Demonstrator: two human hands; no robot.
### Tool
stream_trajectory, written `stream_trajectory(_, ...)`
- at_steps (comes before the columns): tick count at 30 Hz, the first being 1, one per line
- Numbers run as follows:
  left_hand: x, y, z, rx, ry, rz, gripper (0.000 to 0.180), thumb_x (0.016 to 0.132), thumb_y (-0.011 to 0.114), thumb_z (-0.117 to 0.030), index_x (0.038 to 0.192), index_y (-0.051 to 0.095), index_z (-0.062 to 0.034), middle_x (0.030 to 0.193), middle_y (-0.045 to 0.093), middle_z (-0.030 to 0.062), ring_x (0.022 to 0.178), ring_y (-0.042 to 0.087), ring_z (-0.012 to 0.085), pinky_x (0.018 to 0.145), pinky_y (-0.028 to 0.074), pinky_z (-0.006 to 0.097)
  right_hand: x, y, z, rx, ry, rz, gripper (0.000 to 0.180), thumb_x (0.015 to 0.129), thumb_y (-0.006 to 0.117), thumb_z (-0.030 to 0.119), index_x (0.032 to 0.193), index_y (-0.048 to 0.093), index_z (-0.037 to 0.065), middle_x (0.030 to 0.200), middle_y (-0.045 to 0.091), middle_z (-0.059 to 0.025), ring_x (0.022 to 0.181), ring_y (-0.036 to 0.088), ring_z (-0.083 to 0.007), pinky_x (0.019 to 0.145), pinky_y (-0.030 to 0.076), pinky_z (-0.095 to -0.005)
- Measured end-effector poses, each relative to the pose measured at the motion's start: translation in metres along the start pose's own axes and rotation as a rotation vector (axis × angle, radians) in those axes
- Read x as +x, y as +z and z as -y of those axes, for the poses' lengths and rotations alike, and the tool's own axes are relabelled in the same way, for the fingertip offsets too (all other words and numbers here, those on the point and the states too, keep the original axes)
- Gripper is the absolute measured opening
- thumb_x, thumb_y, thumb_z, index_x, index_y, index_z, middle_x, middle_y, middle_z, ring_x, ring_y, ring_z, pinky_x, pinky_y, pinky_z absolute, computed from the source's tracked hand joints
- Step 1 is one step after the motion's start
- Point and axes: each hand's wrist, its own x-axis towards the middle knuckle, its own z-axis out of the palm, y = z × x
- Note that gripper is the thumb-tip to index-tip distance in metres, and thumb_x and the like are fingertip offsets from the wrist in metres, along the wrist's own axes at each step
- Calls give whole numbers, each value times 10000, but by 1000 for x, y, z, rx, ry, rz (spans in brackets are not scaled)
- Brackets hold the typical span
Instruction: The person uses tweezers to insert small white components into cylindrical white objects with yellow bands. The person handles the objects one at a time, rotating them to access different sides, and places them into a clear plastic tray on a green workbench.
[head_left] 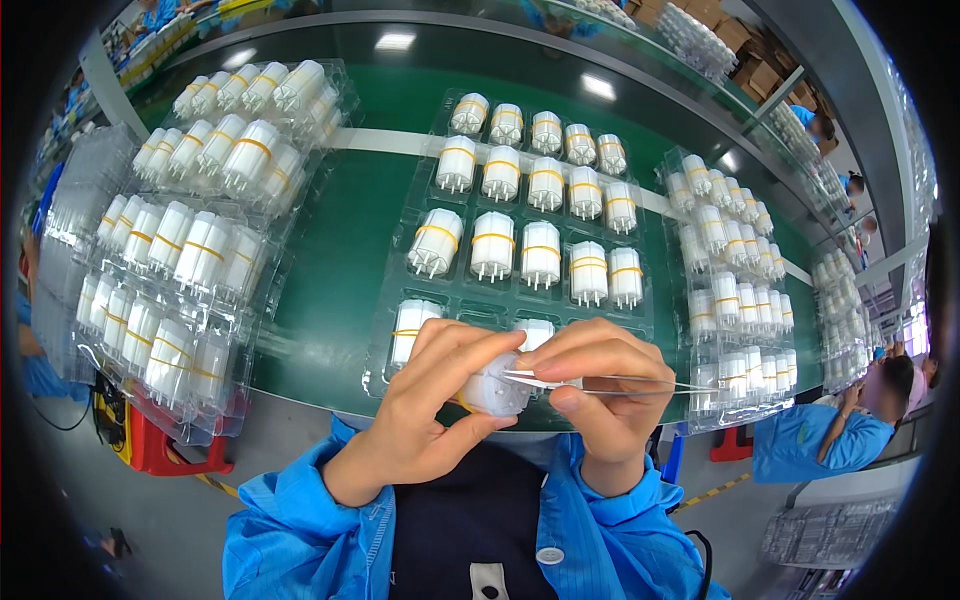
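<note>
My left hand [405, 430] is closed round a white cylindrical part [495, 392], its rounded end turned towards my right hand. In my right hand [612, 388] a pair of thin metal tweezers [640, 384] is pinched, with the tips against the part's end. What the tips touch is too small to make out. Just beyond my hands lies a clear plastic tray [383, 345] with rows of white pronged cylinders [436, 243], each with a yellow band. In its nearest row, one cylinder [412, 328] stands left and another [535, 330] is partly hidden by my hands.
Stacked clear trays of the same cylinders stand at the left [170, 360] and right [740, 370] on the green table [310, 290]. A red stool [165, 450] is below the left edge. A co-worker in blue [825, 435] sits at the far right.
</note>
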Motion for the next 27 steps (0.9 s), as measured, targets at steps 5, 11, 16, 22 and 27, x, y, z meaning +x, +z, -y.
stream_trajectory(5, -1, -2, 1, -23, -12, 19, 635, 698, 755, -23, 1298, 555, 21, 1131, 610, 165, 1009, 530, 323, 891, 423, 398, 0, 1, -1, 1, 6, 2, 180, 733, 721, -45, 912, 722, -25, 880, 719, -167, 804, 690, -245, 703, 547, -314)
stream_trajectory(11, -3, -2, 2, -41, -21, 26, 625, 698, 759, -27, 1288, 557, 26, 1142, 607, 167, 1014, 529, 327, 895, 423, 400, -1, 2, -1, -13, 20, -7, 148, 754, 711, -47, 900, 717, -25, 870, 720, -159, 782, 689, -234, 693, 545, -311)
stream_trajectory(16, -4, -1, 2, -42, -18, 19, 595, 693, 766, -29, 1253, 571, 25, 1140, 607, 165, 1014, 530, 327, 895, 424, 401, -2, 3, -2, 2, 28, -25, 130, 771, 702, -47, 898, 713, -24, 858, 719, -152, 765, 685, -223, 680, 542, -301)
stream_trajectory(22, -4, -1, 3, -28, -7, 10, 592, 683, 769, -28, 1241, 578, 24, 1138, 607, 162, 1012, 529, 327, 890, 425, 402, 0, 2, -1, -21, -14, -7, 122, 771, 702, -45, 890, 712, -19, 857, 719, -147, 756, 684, -219, 669, 538, -294)
stream_trajectory(27, -4, 0, 6, 19, 15, 4, 562, 714, 769, -82, 1230, 585, 45, 1117, 616, 160, 1000, 542, 301, 879, 427, 391, 5, 2, 3, -111, -32, 54, 126, 757, 709, -46, 877, 715, -9, 842, 716, -129, 729, 679, -221, 646, 534, -294)
